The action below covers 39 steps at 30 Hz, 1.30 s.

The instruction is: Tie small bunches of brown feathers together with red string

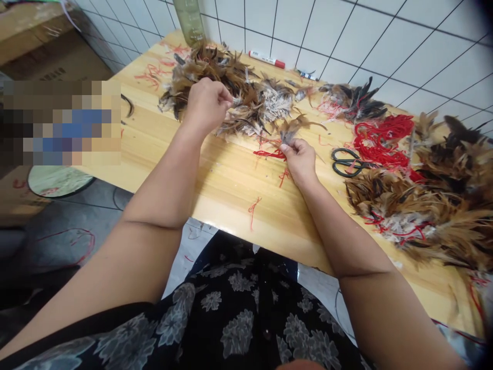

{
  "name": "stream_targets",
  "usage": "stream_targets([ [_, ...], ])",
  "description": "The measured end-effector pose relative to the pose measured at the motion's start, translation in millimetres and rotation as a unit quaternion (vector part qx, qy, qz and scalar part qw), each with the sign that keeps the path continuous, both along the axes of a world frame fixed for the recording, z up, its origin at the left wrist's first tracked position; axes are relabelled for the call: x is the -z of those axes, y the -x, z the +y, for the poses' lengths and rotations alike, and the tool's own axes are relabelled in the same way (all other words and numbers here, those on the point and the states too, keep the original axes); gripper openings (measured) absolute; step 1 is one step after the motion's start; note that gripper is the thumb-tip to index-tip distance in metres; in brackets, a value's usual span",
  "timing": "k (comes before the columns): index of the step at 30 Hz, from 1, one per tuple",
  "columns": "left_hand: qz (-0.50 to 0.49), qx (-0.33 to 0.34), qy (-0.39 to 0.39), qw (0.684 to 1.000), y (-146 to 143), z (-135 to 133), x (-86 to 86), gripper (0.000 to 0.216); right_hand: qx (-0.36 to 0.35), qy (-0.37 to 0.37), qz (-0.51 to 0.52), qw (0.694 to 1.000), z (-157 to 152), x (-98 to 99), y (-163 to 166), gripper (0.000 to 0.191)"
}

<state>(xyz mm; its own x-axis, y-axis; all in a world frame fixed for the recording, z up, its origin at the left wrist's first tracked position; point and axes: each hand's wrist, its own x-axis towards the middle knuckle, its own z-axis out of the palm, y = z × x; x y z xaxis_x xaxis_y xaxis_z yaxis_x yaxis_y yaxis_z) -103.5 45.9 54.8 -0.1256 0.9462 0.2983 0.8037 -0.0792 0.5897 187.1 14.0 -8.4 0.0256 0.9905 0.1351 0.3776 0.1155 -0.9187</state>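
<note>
Pinched between the thumb and fingers of my right hand [302,159] is a small bunch of feathers [295,128], brown and grey, fanning up and away from me. Just beyond that hand lies a bit of red string [269,153] on the table. My left hand [207,105] is over a large pile of brown feathers [227,67], its thumb and fingertips closed together at the pile's near side. What those fingertips hold, if anything, is too small to make out.
Black-handled scissors [346,162] lie beside a heap of red string [385,139]. Tied feather bundles [431,210] cover the table's right side. Along the tiled wall are a red marker [267,59], a blue marker [307,75] and a greenish bottle [189,23]. A round stool [59,180] stands left.
</note>
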Motion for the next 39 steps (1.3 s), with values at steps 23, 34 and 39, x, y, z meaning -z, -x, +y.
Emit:
stream_targets([
  [23, -0.168, 0.042, -0.018, 0.985, -30.5, -7.0, -2.9, 0.035, 0.019, -0.002, -0.014, 1.0, 6.6, 9.0, -0.9, 0.037],
  [34, -0.374, 0.167, 0.081, 0.909, -75.3, -19.0, 19.4, 0.04, -0.028, -0.034, 0.047, 0.998, 13.4, 35.5, -1.1, 0.046],
  [39, -0.414, 0.178, 0.129, 0.883, -90.0, -32.5, 13.2, 0.037, -0.052, -0.008, 0.111, 0.992, 11.5, 37.3, 2.0, 0.058],
])
